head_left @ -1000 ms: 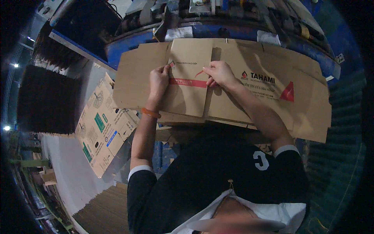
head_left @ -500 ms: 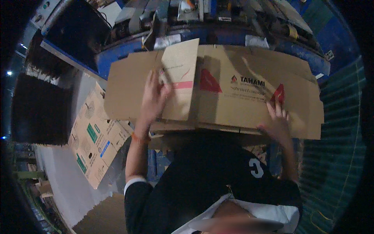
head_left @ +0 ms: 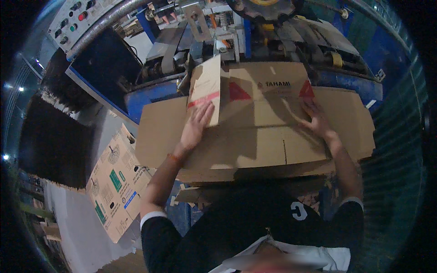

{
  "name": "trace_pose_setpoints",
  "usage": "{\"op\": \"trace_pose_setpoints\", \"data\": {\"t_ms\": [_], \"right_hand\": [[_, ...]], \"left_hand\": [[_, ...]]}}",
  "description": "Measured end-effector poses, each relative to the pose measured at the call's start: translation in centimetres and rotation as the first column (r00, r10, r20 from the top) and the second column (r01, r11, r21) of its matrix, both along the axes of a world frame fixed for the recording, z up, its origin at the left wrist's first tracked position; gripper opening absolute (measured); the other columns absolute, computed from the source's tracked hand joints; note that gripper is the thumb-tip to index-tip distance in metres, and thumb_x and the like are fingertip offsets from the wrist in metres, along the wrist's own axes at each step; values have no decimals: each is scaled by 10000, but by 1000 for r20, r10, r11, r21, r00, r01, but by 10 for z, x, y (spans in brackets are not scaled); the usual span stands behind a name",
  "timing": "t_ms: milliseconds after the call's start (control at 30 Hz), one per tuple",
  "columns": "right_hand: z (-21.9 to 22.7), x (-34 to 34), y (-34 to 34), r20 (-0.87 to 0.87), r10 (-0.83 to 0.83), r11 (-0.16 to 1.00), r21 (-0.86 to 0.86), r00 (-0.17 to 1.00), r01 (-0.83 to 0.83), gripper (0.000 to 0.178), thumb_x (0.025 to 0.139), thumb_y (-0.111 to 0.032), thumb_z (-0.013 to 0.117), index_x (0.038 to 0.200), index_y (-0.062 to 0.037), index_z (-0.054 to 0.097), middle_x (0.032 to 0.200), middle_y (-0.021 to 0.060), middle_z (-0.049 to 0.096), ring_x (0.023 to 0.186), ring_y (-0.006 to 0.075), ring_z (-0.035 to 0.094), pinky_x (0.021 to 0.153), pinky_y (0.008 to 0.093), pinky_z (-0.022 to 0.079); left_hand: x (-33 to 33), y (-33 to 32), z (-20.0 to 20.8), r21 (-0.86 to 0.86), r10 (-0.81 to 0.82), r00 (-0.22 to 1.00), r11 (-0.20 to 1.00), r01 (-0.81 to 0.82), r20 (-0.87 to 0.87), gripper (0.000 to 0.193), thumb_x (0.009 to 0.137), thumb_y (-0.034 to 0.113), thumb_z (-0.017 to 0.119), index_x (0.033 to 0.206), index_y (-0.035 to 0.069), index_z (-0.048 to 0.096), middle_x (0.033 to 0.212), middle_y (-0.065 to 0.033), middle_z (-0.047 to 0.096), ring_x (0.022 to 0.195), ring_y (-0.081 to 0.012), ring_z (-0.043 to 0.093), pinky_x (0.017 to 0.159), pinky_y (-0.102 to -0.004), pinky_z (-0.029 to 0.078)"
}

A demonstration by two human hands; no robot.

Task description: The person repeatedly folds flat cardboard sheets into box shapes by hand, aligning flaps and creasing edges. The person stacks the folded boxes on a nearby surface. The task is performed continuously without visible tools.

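A printed brown cardboard box blank (head_left: 268, 98) with red corner marks lies on larger plain cardboard sheets (head_left: 218, 150) in front of me. Its left panel (head_left: 205, 84), paler with a pink stripe, is folded up and over. My left hand (head_left: 198, 123) rests on the lower part of that panel, fingers stretched out. On the blank's right edge, by a red mark, lies my right hand (head_left: 316, 122), its fingers extended and thumb apart. The far edge of the blank reaches the front of a machine (head_left: 227, 34) with belts and rollers.
A control panel (head_left: 75, 22) with buttons stands at the far left. Below it are dark bristly stacks (head_left: 57, 132). Another printed cardboard sheet (head_left: 119, 182) with green marks leans at my left. Green corrugated sheeting (head_left: 396, 182) runs along the right.
The printed blank has slid away from me toward the machine, with both hands moving forward on it. Plain cardboard beneath now shows nearer me. The view has tilted up, showing more of the machine.
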State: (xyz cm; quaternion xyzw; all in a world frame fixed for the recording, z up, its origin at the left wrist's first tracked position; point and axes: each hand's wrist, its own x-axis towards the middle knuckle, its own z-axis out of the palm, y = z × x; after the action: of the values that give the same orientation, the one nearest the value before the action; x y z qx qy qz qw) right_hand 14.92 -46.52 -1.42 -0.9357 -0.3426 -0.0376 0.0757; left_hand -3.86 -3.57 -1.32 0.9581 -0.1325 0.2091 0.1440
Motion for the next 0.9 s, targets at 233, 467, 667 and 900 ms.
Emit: {"op": "trace_pose_setpoints", "data": {"t_ms": [233,467,667,900], "right_hand": [[-21,80,67,445,-233,967,13,865,253,559,875,-318,579,1380,-123,436,1408,138,432,1273,365,409,1011,488,380],[-1,8,-117,-48,-490,832,275,871,483,502,849,-276,573,1319,-117,500,1267,177,541,1083,336,554,876,423,459],[-105,-28,-238,-91,-937,257,470,336,844,592,834,-426,586,1321,-103,496,1324,193,479,1184,347,468,978,432,388],[-103,-5,-219,-433,-773,26,709,464,704,739,789,-571,593,1357,-117,462,1397,217,402,1292,395,356,1076,469,291]], "left_hand": [[116,14,28,24,416,885,902,-430,210,560,860,212,592,1363,57,401,1329,-179,438,1233,-343,427,950,-509,370],[-56,27,15,-472,786,463,617,-630,410,663,859,303,676,1314,-84,389,1267,-269,515,1113,-349,554,942,-409,449],[-129,16,-36,-841,907,388,80,-535,-161,617,905,361,598,1287,-70,377,1268,-270,497,1084,-321,567,896,-430,486],[-112,22,-1,-864,884,420,37,-502,-206,803,852,412,593,1388,-92,273,1311,-295,413,1124,-355,517,926,-426,456]]}}
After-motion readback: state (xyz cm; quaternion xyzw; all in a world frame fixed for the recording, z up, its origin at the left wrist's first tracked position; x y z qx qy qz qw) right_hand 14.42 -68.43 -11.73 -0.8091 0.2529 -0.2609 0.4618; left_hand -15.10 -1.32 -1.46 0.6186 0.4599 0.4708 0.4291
